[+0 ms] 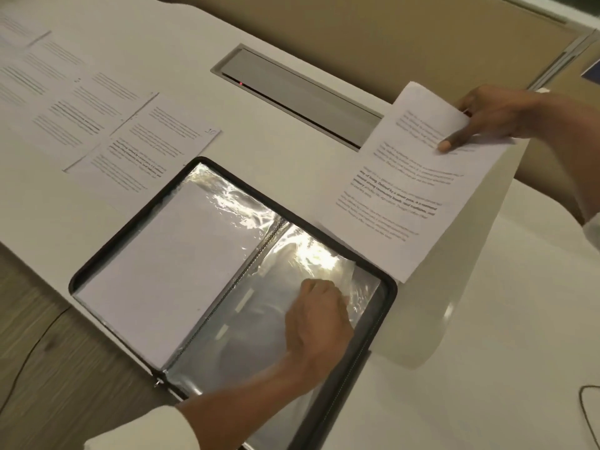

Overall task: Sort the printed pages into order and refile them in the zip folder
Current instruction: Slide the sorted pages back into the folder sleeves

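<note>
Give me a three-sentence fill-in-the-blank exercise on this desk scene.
The black zip folder lies ____ on the white table. The printed sheet lying nearest it is hand-numbered ____. The right hand holds a white printed page; the left hand grips a clear plastic sleeve in the folder's ____ half.
Missing: open; 10; right.

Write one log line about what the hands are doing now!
left hand: grips clear sleeve in zip folder | right hand: holds printed page, lifted | other pages: spread on table
</note>
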Action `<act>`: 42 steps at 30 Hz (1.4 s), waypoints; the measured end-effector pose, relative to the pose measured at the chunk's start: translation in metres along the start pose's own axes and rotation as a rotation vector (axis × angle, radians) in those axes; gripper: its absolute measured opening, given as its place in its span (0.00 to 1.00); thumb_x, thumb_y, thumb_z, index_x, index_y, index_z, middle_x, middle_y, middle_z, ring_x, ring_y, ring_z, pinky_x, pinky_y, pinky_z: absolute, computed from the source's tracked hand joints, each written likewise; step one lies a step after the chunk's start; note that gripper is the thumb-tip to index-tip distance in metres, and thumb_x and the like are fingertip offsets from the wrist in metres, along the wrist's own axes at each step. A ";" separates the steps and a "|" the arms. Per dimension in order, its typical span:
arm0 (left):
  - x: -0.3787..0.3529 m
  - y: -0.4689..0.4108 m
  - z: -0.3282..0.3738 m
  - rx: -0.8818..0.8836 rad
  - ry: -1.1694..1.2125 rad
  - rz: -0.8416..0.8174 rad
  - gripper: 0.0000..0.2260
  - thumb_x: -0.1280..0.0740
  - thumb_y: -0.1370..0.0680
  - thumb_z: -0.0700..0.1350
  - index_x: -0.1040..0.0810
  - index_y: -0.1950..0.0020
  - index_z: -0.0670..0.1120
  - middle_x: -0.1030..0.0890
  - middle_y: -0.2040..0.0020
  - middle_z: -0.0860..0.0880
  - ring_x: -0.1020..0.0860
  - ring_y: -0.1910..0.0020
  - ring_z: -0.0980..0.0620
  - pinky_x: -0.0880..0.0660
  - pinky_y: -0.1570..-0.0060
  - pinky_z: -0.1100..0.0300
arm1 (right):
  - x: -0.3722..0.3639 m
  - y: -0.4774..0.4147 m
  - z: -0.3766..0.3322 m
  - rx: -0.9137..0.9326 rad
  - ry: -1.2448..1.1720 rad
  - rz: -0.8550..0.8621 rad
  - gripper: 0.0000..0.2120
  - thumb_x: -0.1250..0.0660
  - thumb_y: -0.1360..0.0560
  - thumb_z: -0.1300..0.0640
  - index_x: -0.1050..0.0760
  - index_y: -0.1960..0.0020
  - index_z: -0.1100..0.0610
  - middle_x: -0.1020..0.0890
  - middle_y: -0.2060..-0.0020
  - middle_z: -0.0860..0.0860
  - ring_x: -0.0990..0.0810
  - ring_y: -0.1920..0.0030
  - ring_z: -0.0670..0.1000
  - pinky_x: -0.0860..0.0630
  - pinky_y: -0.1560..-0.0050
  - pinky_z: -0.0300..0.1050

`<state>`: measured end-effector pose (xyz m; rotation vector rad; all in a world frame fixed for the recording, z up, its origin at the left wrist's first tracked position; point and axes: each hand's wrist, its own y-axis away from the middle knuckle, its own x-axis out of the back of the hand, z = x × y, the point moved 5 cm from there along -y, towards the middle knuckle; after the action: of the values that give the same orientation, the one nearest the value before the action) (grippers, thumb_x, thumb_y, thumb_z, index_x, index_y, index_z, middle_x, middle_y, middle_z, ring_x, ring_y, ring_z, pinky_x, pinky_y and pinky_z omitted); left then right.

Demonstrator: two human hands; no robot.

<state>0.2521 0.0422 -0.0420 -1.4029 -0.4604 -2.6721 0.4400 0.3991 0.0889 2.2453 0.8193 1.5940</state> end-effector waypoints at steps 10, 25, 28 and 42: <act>0.007 -0.011 -0.024 0.217 0.101 0.046 0.23 0.39 0.18 0.67 0.31 0.64 0.52 0.26 0.69 0.55 0.26 0.69 0.56 0.25 0.64 0.57 | -0.010 -0.024 0.003 -0.016 -0.018 -0.121 0.20 0.15 0.37 0.53 0.14 0.48 0.56 0.11 0.56 0.53 0.11 0.55 0.60 0.16 0.45 0.62; 0.011 -0.012 -0.010 0.132 -0.040 0.083 0.17 0.31 0.20 0.63 0.24 0.60 0.53 0.22 0.65 0.58 0.22 0.67 0.58 0.22 0.61 0.59 | -0.013 -0.056 -0.010 -0.006 -0.007 -0.247 0.22 0.16 0.36 0.59 0.15 0.44 0.58 0.11 0.54 0.56 0.11 0.55 0.63 0.17 0.45 0.67; 0.009 -0.013 -0.008 0.092 -0.087 0.126 0.18 0.29 0.21 0.62 0.30 0.62 0.55 0.26 0.68 0.59 0.26 0.71 0.58 0.27 0.68 0.62 | -0.020 -0.061 -0.021 0.019 0.017 -0.277 0.21 0.16 0.36 0.59 0.15 0.44 0.57 0.11 0.54 0.55 0.11 0.55 0.61 0.17 0.44 0.61; -0.006 -0.003 -0.010 -0.185 -0.095 0.269 0.26 0.36 0.21 0.72 0.21 0.60 0.49 0.22 0.62 0.54 0.26 0.62 0.54 0.23 0.64 0.54 | -0.080 -0.104 -0.055 0.114 0.032 -0.292 0.20 0.14 0.37 0.53 0.13 0.47 0.52 0.11 0.54 0.50 0.11 0.56 0.53 0.14 0.52 0.52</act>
<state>0.2471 0.0414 -0.0530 -1.5207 -0.0261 -2.4908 0.3401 0.4306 -0.0071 2.0604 1.2125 1.4823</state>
